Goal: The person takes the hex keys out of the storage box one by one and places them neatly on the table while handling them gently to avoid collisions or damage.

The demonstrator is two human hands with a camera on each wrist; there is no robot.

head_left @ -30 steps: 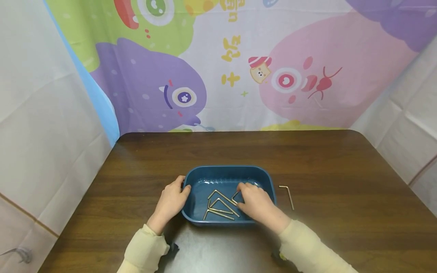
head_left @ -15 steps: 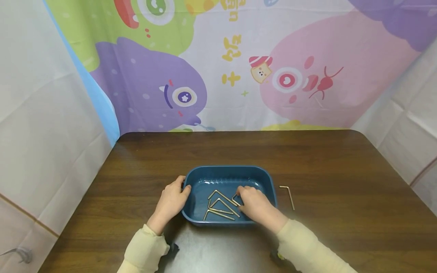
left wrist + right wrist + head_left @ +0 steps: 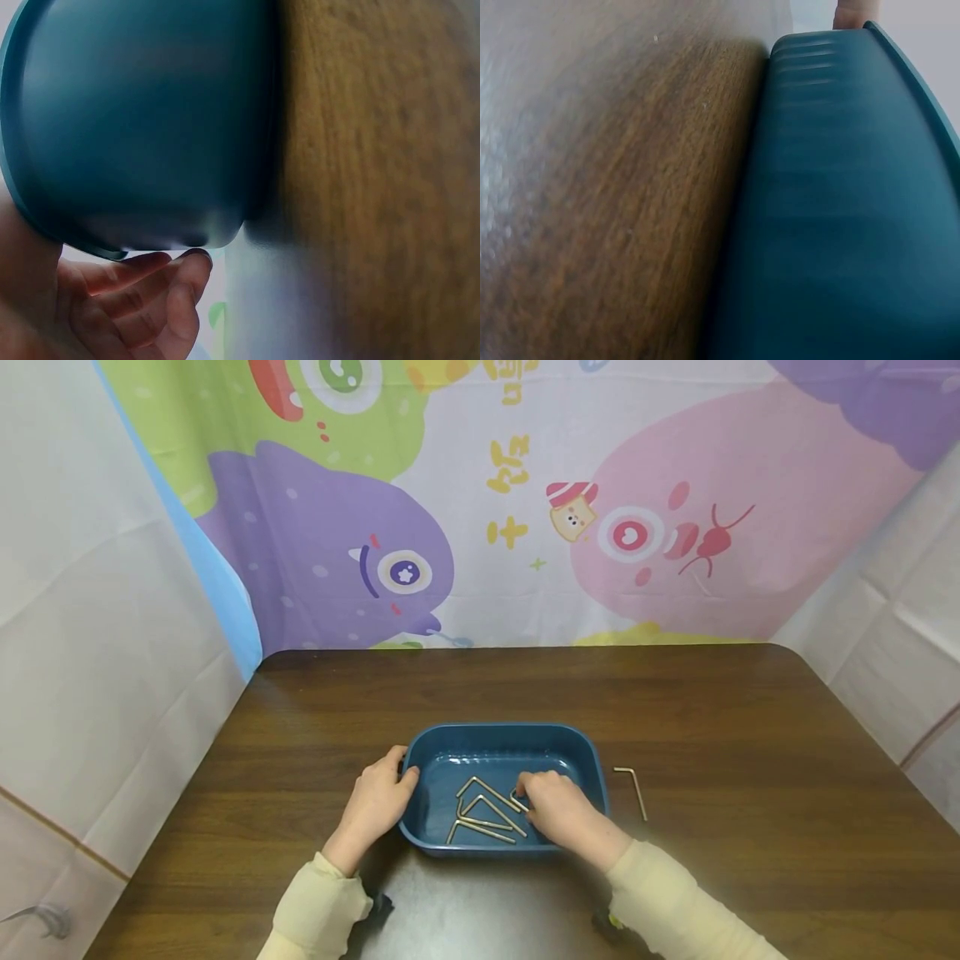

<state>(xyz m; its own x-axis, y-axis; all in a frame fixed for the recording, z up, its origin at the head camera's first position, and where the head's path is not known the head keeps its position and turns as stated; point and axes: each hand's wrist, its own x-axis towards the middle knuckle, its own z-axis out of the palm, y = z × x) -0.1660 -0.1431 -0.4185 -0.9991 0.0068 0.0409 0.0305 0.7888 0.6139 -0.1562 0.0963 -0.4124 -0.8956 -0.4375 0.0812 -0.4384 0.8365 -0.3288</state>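
A blue tray (image 3: pixel 495 742) is set on a brown wooden table (image 3: pixel 712 718). Its rim is gripped at nine o'clock by the left hand (image 3: pixel 380 797), thumb over the edge. At four o'clock, the right hand (image 3: pixel 562 810) is lowered inside, fingers curled at a bent metal rod (image 3: pixel 517 801); whether it is pinched cannot be told. Four similar rods (image 3: pixel 497 794) are clustered towards seven o'clock. Outside, a loose rod (image 3: pixel 639 795) is seen at three o'clock.
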